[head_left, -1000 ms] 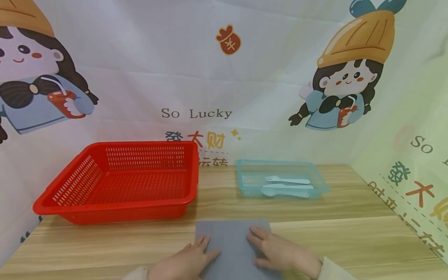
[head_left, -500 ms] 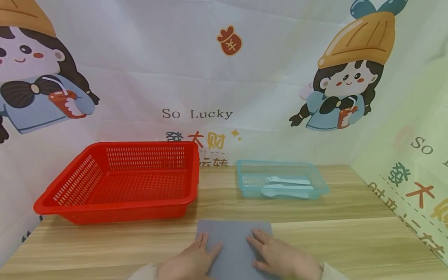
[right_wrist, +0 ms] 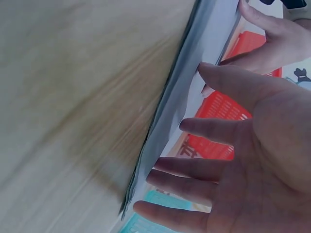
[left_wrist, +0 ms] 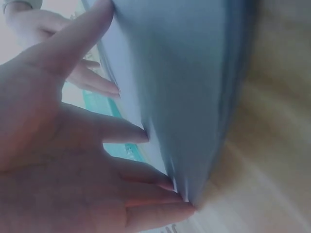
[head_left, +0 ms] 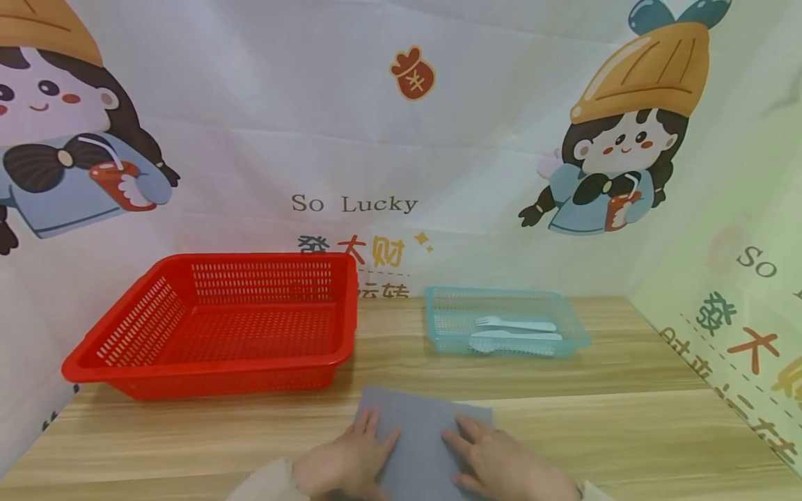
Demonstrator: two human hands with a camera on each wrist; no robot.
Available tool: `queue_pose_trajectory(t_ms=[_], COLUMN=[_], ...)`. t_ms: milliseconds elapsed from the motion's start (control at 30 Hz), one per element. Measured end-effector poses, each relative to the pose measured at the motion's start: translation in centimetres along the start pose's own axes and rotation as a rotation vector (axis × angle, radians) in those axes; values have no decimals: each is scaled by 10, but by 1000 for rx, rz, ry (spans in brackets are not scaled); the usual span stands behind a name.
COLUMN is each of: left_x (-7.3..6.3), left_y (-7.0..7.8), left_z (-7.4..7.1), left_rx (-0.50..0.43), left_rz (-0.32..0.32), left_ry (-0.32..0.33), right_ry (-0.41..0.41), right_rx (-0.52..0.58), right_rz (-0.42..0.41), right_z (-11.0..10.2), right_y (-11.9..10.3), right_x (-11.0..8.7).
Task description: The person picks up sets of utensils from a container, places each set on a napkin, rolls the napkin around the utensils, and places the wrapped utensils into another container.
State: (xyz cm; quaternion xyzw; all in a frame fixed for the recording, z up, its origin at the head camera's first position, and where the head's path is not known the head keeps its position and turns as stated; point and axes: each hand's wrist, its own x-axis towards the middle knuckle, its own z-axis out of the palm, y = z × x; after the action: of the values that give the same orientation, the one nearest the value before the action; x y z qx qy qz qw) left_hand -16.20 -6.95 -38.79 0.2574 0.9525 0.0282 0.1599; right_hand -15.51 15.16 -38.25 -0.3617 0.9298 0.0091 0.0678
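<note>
A flat grey cloth [head_left: 421,445] lies on the table in front of me, its far edge slanting down to the right in the head view. Stacked layers show along the side of the cloth [left_wrist: 180,73] in the left wrist view, so it appears folded. My left hand [head_left: 351,459] rests on its left part with fingers spread and fairly straight. On the right part, my right hand [head_left: 501,463] touches it the same way, fingertips and thumb on the surface. Neither hand grips it. The near end of the cloth runs out of the head view.
A large red basket [head_left: 207,379] with nothing in it stands at the left. Back right, a small light-blue basket [head_left: 570,342] holds a white fork [head_left: 520,324], a white knife [head_left: 520,336] and another white piece. A printed curtain [head_left: 476,174] hangs behind the wooden table [head_left: 626,431].
The cloth has turned slightly clockwise and slid a little right, its far left corner moving away and its far right corner nearer. Both hands shifted slightly right with it.
</note>
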Motion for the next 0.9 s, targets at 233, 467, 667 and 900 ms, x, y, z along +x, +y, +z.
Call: queue_pose_trajectory(t_ms=[233,467,667,900], left_x=[4,10,15,14], left_y=[-4,-9,-17,-24], left_z=[-10,-17,-18,-18], left_rx=[-9,0,-94,-137], left_rz=[49,94,101,100], left_ry=[-33,-55,-51,-16], right_ry=[67,86,94,101], right_rx=[-117,-126,-61,-16], right_rz=[-24,-9,22,59], right_z=[1,1,1,-1], right_y=[0,0,1,5], right_x=[0,1,1,1])
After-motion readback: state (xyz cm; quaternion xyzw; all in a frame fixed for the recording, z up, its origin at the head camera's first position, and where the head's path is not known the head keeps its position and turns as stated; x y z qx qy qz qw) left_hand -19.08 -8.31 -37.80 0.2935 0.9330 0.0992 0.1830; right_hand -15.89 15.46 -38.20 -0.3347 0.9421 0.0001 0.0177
